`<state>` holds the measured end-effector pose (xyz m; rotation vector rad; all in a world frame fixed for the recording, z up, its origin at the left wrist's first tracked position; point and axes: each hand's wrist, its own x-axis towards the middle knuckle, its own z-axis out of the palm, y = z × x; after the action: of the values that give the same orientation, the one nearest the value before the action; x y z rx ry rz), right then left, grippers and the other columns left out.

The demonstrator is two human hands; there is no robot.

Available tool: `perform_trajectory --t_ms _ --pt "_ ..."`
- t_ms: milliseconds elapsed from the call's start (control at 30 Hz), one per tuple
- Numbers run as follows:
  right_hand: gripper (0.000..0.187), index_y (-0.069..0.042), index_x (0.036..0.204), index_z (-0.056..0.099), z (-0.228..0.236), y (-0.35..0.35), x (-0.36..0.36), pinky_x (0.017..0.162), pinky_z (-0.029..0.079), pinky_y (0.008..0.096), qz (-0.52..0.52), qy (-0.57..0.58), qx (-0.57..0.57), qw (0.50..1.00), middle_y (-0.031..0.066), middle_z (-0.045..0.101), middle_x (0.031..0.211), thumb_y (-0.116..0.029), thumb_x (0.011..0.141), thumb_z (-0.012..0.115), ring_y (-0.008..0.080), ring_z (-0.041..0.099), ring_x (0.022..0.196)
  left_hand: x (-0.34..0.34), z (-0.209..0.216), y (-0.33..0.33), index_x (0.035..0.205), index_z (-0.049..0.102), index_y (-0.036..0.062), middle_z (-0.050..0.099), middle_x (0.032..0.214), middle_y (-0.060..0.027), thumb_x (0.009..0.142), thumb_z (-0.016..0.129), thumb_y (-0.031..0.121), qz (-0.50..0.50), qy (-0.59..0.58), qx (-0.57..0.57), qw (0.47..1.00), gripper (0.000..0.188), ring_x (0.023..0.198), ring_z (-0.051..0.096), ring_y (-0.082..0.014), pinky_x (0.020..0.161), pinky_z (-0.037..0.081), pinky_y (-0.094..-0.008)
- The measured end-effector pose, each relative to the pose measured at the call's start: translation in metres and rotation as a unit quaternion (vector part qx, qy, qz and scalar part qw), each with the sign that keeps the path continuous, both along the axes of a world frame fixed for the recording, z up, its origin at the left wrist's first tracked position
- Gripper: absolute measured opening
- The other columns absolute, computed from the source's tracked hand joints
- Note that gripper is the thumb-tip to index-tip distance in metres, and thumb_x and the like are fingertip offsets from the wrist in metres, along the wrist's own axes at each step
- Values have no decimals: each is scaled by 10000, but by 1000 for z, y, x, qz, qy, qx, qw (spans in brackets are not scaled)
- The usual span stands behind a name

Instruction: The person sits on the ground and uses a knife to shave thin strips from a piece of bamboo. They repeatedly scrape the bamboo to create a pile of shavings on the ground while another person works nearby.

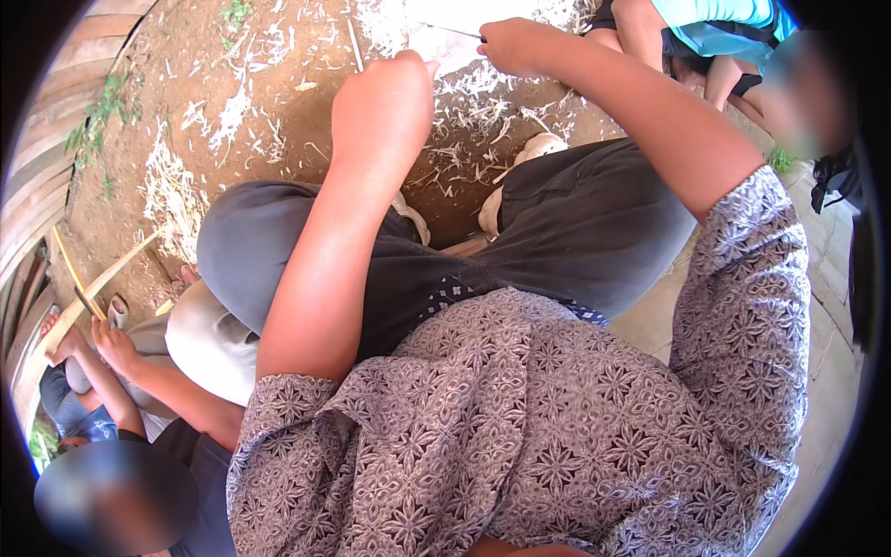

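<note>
My left hand [385, 104] is closed in a fist above my left knee, its thumb against a pale flat strip [440, 45] that runs up toward the top edge. What lies inside the fist is hidden. My right hand [518, 45] reaches forward over my right knee, fingers pinched on a thin dark sliver [453, 31] that points left across the pale strip. Both hands hover over bare dirt strewn with pale shavings [464, 111]. My knees in dark grey trousers [575, 213] fill the middle, and my patterned shirt fills the lower part.
At the lower left another person's hands [93, 339] work a long pale strip [97, 278] with a small blade. A second person in a turquoise top [715, 28] sits at the upper right. A plank wall [37, 176] curves along the left; paving stones [831, 353] lie on the right.
</note>
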<state>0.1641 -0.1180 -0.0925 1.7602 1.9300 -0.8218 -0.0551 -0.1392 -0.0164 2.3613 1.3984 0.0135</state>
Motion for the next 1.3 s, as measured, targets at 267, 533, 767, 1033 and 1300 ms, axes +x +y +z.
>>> perform_trajectory --t_ms 267,533,767,1033,1300 --pt "329 -7 1160 676 -52 20 -17 845 562 482 -101 -13 -3 995 219 736 1066 -274 1020 545 394 711 993 5 -3 -6 884 687 -13 696 758 -250 1023 583 328 -21 -12 15 1000 382 744 709 -421 687 568 -508" --pt "357 -14 1141 654 -25 11 6 889 525 504 -28 22 36 999 235 720 1035 -332 1036 529 418 691 988 0 -5 -7 883 669 -18 703 760 -244 1023 585 276 -21 11 11 1000 337 733 721 -404 664 574 -496" --pt "306 -25 1148 648 13 -6 9 864 545 497 -5 -5 12 1000 201 726 1005 -284 1049 519 374 706 979 2 -5 -9 922 646 -20 714 764 -226 1025 568 235 -56 10 13 998 286 743 732 -383 659 582 -482" --pt "275 -54 1152 700 -57 20 -9 864 567 479 -93 -57 11 994 173 739 1101 -200 975 549 328 714 1039 10 -1 -9 917 646 -25 715 757 -222 1013 582 223 -59 4 6 998 274 748 737 -377 656 589 -468" --pt "332 -35 1137 681 -22 15 10 808 560 473 -28 1 60 998 171 736 1026 -308 1029 525 342 713 953 -4 7 -7 900 637 -35 718 782 -233 933 591 70 -39 -3 -1 999 118 761 742 -383 655 597 -456"
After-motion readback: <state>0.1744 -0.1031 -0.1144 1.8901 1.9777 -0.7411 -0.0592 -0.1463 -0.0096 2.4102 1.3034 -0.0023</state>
